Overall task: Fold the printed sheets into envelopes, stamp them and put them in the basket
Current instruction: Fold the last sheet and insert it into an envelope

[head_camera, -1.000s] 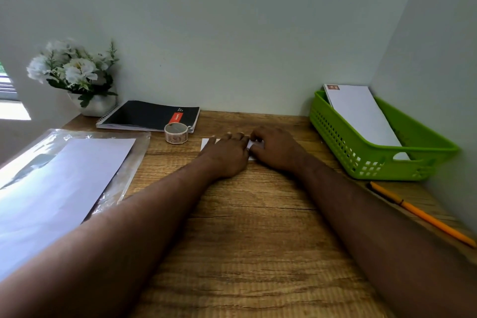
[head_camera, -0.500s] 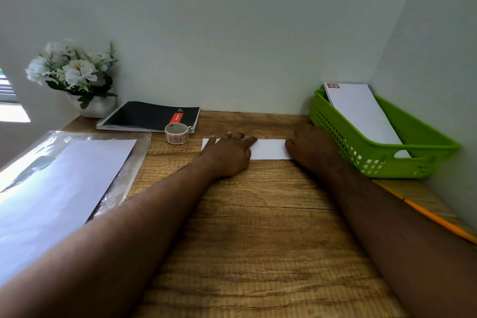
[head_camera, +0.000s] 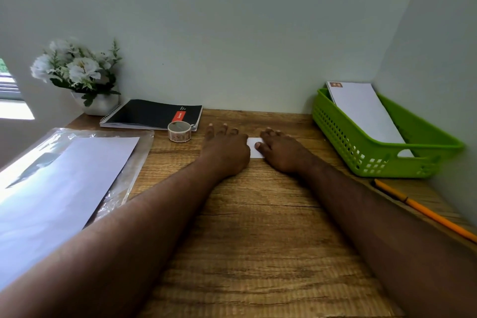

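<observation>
A folded white sheet (head_camera: 255, 148) lies flat on the wooden desk, mostly covered by both hands. My left hand (head_camera: 225, 151) presses flat on its left part with fingers stretched out. My right hand (head_camera: 282, 151) presses flat on its right part, thumb on the paper. A roll of stamp tape (head_camera: 179, 131) stands just left of my left hand. The green basket (head_camera: 376, 160) sits at the far right with a stamped white envelope (head_camera: 366, 111) leaning inside. A stack of white sheets (head_camera: 59, 183) lies on a clear plastic sleeve at the left.
A black spiral notebook (head_camera: 152, 113) lies at the back beside a white pot of white flowers (head_camera: 77, 72). An orange pencil (head_camera: 426, 212) lies along the right wall in front of the basket. Walls close the desk at the back and right.
My right hand slid left along the folded sheet, back toward my left hand, covering most of the paper. My left hand stayed in place.
</observation>
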Demonstrator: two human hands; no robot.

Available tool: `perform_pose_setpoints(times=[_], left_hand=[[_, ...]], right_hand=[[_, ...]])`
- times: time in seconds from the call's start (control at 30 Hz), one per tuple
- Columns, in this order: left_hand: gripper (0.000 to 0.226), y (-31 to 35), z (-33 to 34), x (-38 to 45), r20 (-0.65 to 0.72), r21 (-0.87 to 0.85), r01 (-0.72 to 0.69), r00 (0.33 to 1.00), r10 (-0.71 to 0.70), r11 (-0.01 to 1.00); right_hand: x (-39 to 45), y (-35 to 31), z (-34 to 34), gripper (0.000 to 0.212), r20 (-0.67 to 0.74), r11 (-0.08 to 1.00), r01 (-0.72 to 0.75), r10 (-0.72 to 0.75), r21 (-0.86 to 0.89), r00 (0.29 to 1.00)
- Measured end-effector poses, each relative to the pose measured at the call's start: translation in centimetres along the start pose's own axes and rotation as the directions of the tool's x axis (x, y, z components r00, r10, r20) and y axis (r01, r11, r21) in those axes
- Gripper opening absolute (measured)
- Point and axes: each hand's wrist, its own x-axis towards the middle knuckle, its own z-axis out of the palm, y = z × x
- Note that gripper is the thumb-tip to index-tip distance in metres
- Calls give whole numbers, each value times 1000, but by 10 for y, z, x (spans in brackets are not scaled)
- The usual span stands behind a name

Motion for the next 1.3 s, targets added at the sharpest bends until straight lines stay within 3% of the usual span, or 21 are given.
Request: perform_pose_setpoints(times=[0.37,0.5,0.7,0.87,0.97,1.13,1.3], left_hand=[[45,-15,-7,-15,-53,152,193,981,-187,969],[48,-18,-6,-14,-82,179,193,980,-181,965],[39,-26,-5,-3,-189,-97,11,981,-29,995],[41,-27,6,8,-116,-194,43,991,-66,980],[29,-32,8,12,-125,-277,57,988,-95,959],[29,-31,11,13,-131,-294,49,987,-91,955],[40,-32,11,13,-141,-282,35,987,-78,959]], right_hand=[[0,3,-1,60,10,999,0,-1,50,1000],[-2,4,-5,60,24,995,6,-9,100,1000],[-11,4,-16,70,39,974,16,-26,227,999],[-11,5,-17,68,10,936,14,-19,352,1000],[-12,5,-18,64,14,923,16,-23,383,1000],[-9,6,-18,66,34,961,47,-58,273,998],[-3,11,-20,78,-5,985,-16,17,174,1000]])
